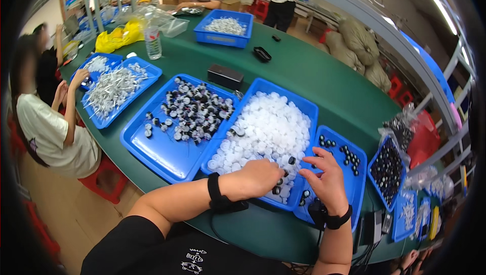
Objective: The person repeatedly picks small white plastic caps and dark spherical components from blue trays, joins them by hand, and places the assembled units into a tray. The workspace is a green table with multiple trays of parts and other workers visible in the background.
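Note:
My left hand (pixel 259 178) reaches over a blue tray (pixel 205 166) heaped with small white translucent plastic caps (pixel 273 123). Its fingers are curled downward and closed; whatever they hold is hidden. Close to its fingertips, a few small black round parts (pixel 276 190) lie on the caps. Another black round part (pixel 292 160) shows between my two hands. My right hand (pixel 328 180) hovers at the border of this tray and the blue tray on the right (pixel 354 194), thumb and fingers curved and apart. Black round parts (pixel 350 157) are scattered in that right tray.
A blue tray (pixel 147 148) of black-and-white small assemblies stands left. Beyond are a black box (pixel 225 76), a water bottle (pixel 152 39) and a tray of white pieces (pixel 223 26). A seated person (pixel 61 123) works at far left. Metal frame bars (pixel 354 1) cross overhead.

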Motion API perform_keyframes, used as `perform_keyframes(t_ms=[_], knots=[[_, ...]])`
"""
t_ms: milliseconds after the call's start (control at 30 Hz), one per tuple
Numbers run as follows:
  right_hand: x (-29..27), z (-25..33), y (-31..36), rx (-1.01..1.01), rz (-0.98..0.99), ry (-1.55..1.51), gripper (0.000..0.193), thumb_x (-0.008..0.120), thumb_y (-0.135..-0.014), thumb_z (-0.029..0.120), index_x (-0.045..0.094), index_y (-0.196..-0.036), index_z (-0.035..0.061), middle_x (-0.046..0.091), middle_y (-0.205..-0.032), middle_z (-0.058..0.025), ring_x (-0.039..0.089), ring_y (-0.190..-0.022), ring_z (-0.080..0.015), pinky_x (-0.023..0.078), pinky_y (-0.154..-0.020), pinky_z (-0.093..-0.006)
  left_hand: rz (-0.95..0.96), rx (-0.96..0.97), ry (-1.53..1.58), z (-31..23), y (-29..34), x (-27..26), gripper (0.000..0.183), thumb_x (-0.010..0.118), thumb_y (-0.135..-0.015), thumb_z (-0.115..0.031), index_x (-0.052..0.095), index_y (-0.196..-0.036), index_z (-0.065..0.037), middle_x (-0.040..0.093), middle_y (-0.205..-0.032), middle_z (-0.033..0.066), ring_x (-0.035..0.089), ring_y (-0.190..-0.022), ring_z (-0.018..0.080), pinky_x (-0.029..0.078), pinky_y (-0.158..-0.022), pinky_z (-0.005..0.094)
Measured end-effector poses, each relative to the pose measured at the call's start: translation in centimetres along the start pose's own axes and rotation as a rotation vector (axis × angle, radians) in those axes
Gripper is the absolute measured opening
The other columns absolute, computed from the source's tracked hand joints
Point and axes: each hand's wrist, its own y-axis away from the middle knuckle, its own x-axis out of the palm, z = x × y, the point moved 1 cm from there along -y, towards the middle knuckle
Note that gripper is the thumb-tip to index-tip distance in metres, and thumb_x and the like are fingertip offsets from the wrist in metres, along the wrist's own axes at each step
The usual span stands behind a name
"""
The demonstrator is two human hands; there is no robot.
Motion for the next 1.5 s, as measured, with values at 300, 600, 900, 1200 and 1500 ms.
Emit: perform_keyframes(t_ms=[300,600,900,1200,1500], knots=[[7.3,5.0,-8.3,-0.306,0.489,0.069,0.042,0.071,-0.076,0.011,0.062,-0.118,0.0102,0.062,-0.115,-0.0161,0.06,-0.101,-0.0312,0.052,-0.082,-0.0349,-0.224,0.002,0.253,0.8,-1.4,3.5,0.019,0.055,-0.077,-0.01,0.065,-0.092,-0.004,0.067,-0.085,0.0162,0.065,-0.079,0.0361,0.051,-0.067,0.0465],[11.2,5.9,-12.5,-0.393,0.858,0.192,0.043,0.07,-0.079,0.013,0.061,-0.121,0.013,0.059,-0.115,-0.016,0.06,-0.099,-0.0327,0.049,-0.087,-0.038,-0.132,-0.167,0.294,1.1,-1.9,3.7,0.017,0.053,-0.074,-0.011,0.068,-0.081,-0.004,0.068,-0.089,0.0186,0.065,-0.085,0.036,0.05,-0.074,0.0453],[11.5,6.1,-13.8,-0.356,0.808,0.326,0.027,0.074,-0.073,0.01,0.064,-0.098,0.0083,0.066,-0.087,-0.0136,0.064,-0.087,-0.0309,0.051,-0.075,-0.0391,-0.149,-0.122,0.373,1.2,-1.7,3.1,0.018,0.055,-0.077,-0.014,0.067,-0.076,-0.001,0.067,-0.081,0.0221,0.065,-0.079,0.039,0.05,-0.07,0.0478],[5.0,12.0,-15.2,-0.185,0.554,0.05,0.048,0.074,-0.08,0.021,0.058,-0.122,0.0039,0.065,-0.111,-0.0146,0.065,-0.078,-0.0184,0.052,-0.068,-0.0302,-0.041,-0.116,0.288,1.8,-1.4,2.5,0.021,0.056,-0.08,-0.018,0.065,-0.088,-0.001,0.065,-0.088,0.023,0.063,-0.085,0.0403,0.049,-0.076,0.0497],[-5.0,2.6,-9.0,0.189,0.459,0.072,0.02,0.064,-0.087,0.011,0.066,-0.099,-0.0041,0.065,-0.08,-0.003,0.061,-0.069,-0.0092,0.049,-0.06,-0.023,-0.244,-0.114,0.356,0.6,0.0,-1.1,0.021,0.055,-0.082,-0.02,0.062,-0.095,-0.005,0.065,-0.082,0.021,0.063,-0.079,0.0397,0.049,-0.071,0.0489]])
